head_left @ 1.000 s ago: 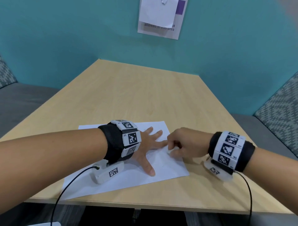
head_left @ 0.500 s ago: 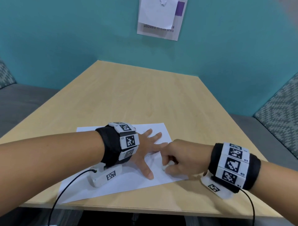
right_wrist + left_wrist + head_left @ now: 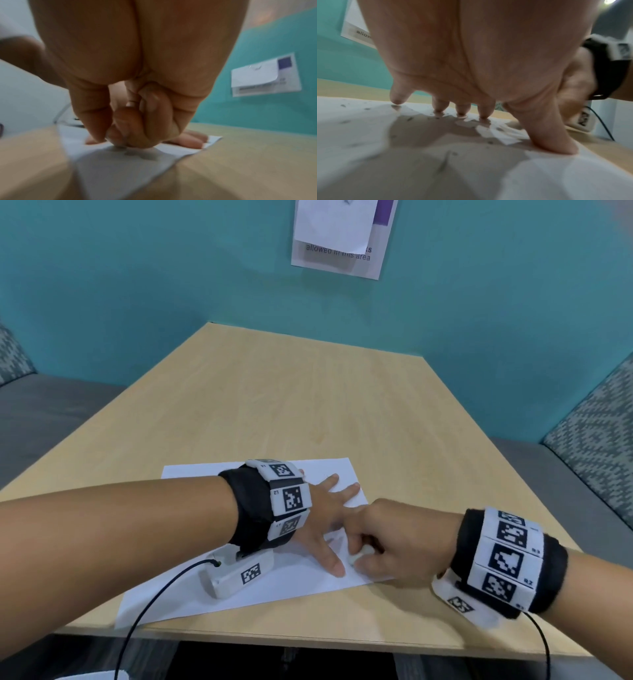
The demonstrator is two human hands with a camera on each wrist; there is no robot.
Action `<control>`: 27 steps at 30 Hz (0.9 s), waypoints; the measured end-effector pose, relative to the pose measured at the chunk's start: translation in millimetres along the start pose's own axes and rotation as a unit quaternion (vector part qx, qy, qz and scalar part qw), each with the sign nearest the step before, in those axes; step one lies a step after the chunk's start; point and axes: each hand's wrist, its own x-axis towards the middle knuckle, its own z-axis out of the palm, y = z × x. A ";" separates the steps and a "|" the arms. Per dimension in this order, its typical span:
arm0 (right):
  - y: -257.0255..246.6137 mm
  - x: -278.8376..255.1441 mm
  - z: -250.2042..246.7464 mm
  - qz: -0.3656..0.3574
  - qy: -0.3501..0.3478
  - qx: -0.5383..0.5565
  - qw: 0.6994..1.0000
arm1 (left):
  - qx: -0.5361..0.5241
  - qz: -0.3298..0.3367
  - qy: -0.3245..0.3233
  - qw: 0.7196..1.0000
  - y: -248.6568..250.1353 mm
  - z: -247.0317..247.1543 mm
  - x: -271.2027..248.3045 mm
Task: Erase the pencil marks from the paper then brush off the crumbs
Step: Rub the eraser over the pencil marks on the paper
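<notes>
Paper (image 3: 274, 587) lies on the counter (image 3: 308, 405) under the spread left hand (image 3: 322, 522) while the right hand (image 3: 394, 539), fingers pinching the eraser (image 3: 356, 558), has rubbed nearer the thumb, so erasing continues amid crumbs (image 3: 443, 165).

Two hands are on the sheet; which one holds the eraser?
The right hand: its curled fingers pinch the white eraser against the paper. The left hand lies flat with fingers spread, only pressing the sheet down.
</notes>
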 end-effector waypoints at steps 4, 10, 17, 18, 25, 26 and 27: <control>16.8 4.5 -19.5 0.056 0.031 -0.023 0.998 | 0.022 0.001 -0.014 1.000 -2.9 1.3 1.2; -1.2 2.1 -7.4 0.005 -0.023 -0.029 0.999 | -0.004 0.004 -0.007 1.000 -2.8 0.1 -0.9; 5.6 1.8 -6.8 0.016 -0.001 -0.014 1.000 | 0.003 -0.004 -0.012 1.000 -2.4 0.4 -0.6; 5.5 1.7 -6.9 0.017 -0.003 -0.008 1.000 | 0.005 -0.003 -0.010 1.000 -2.3 -0.3 -0.8; 7.0 -0.6 -7.3 0.018 -0.008 0.005 1.000 | 0.008 -0.007 -0.008 1.000 -3.3 -0.2 0.8; 9.1 0.5 -8.4 0.020 -0.003 0.003 1.000 | 0.006 -0.006 -0.008 1.000 -4.2 0.0 1.2; 13.9 1.2 -11.8 0.038 0.015 -0.005 0.999 | 0.006 -0.006 -0.011 1.000 -4.1 0.5 1.6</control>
